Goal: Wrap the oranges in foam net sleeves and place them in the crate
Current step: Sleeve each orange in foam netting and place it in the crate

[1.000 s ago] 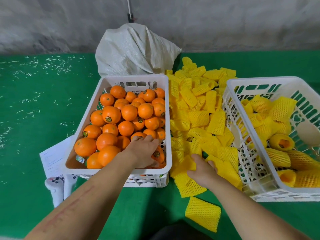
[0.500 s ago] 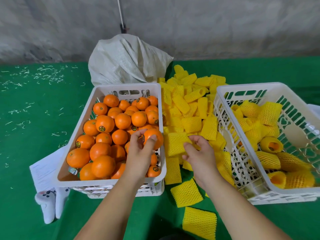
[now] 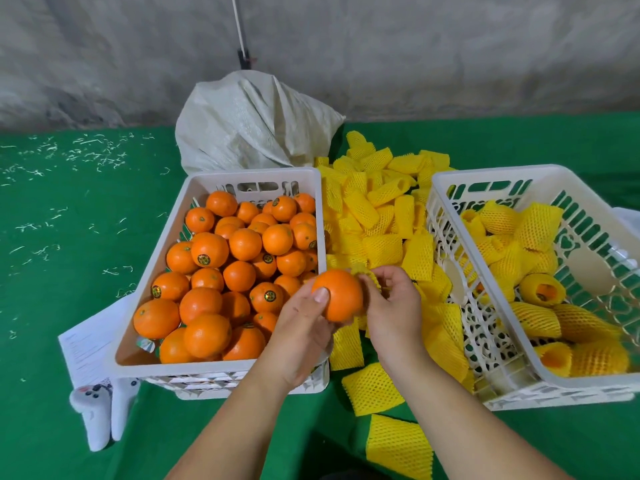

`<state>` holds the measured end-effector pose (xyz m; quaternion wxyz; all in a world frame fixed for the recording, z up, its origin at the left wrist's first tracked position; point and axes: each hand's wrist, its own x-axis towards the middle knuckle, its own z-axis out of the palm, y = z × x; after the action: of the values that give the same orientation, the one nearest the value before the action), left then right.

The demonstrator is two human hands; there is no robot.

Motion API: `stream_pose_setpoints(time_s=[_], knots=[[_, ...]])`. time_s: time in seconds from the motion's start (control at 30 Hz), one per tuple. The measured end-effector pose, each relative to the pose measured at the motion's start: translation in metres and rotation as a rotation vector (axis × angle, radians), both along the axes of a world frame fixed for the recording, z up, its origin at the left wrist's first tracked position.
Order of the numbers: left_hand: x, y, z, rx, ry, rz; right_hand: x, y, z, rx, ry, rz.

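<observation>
I hold one orange (image 3: 337,295) in my left hand (image 3: 300,327), with the thumb curled over its front and the other fingers closed behind it, above the gap between the two crates. My right hand (image 3: 394,308) is just beside it on the right; its fingers are bent and pinch a yellow foam net sleeve (image 3: 367,274), and this sleeve touches the right side of the orange, but I cannot tell how far it goes over the fruit. The left crate (image 3: 211,367) stands near the front edge of the green table (image 3: 69,237) and it is full of bare oranges (image 3: 221,271), several with a small round sticker. The right crate (image 3: 446,188) stands at the right side of the table, a little tilted, and it contains wrapped oranges (image 3: 542,291) in yellow net, lying mostly toward its near and right parts. Between the two crates lies a pile of loose sleeves (image 3: 381,216), which reaches from the middle of the table to the front edge, where some flat ones lie apart. Behind the left crate, toward the back edge, a white woven sack (image 3: 249,123) leans against the grey wall (image 3: 450,53). At the front left corner of the left crate a sheet of paper (image 3: 88,344) lies partly under it, and a white controller (image 3: 97,410) is just beside the paper.
</observation>
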<state>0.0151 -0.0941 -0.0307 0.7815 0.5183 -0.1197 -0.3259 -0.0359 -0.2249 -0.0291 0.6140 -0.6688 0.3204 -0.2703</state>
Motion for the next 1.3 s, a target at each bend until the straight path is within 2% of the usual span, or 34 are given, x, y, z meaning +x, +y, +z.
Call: stream_pose_setpoints(time_s=[0.1, 0.2, 0.33, 0.53, 0.6, 0.67, 0.73, 0.83, 0.9, 0.97, 1.1, 1.2, 1.3], knots=[[0.001, 0.000, 0.001, -0.005, 0.006, -0.113, 0.008, 0.002, 0.003, 0.001, -0.061, 0.050], [0.001, -0.003, 0.005, 0.011, -0.014, -0.121, 0.006, -0.008, 0.003, -0.062, 0.001, 0.097], [-0.004, -0.007, 0.002, 0.055, -0.045, 0.048, -0.005, -0.027, 0.010, -0.057, -0.012, 0.207], [-0.009, -0.008, -0.003, 0.110, -0.260, 0.189, -0.023, -0.018, 0.019, -0.199, -0.039, 0.245], [-0.010, -0.007, -0.004, 0.199, -0.346, 0.242, -0.028, -0.010, 0.022, -0.294, -0.070, 0.282], [-0.010, -0.007, -0.004, 0.281, -0.356, 0.290, -0.029, 0.000, 0.024, -0.466, -0.084, 0.310], [-0.007, -0.006, -0.005, 0.299, -0.314, 0.234, -0.027, 0.005, 0.023, -0.509, -0.103, 0.293], [0.001, -0.001, -0.007, 0.243, -0.240, -0.024, -0.020, 0.002, 0.027, -0.491, -0.101, 0.265], [0.004, -0.001, -0.012, 0.200, -0.282, -0.089, -0.017, -0.005, 0.031, -0.547, -0.074, 0.273], [0.002, -0.005, -0.016, 0.172, -0.333, -0.002, -0.019, -0.009, 0.036, -0.667, -0.059, 0.319], [-0.005, -0.012, -0.015, 0.149, -0.295, 0.288, -0.027, -0.004, 0.038, -0.974, -0.093, 0.448], [-0.005, -0.015, -0.006, 0.214, -0.242, 0.373, -0.025, -0.001, 0.030, -0.918, -0.086, 0.398], [-0.007, -0.013, 0.002, 0.114, -0.175, 0.264, -0.022, -0.002, 0.022, -0.741, -0.008, 0.375]])
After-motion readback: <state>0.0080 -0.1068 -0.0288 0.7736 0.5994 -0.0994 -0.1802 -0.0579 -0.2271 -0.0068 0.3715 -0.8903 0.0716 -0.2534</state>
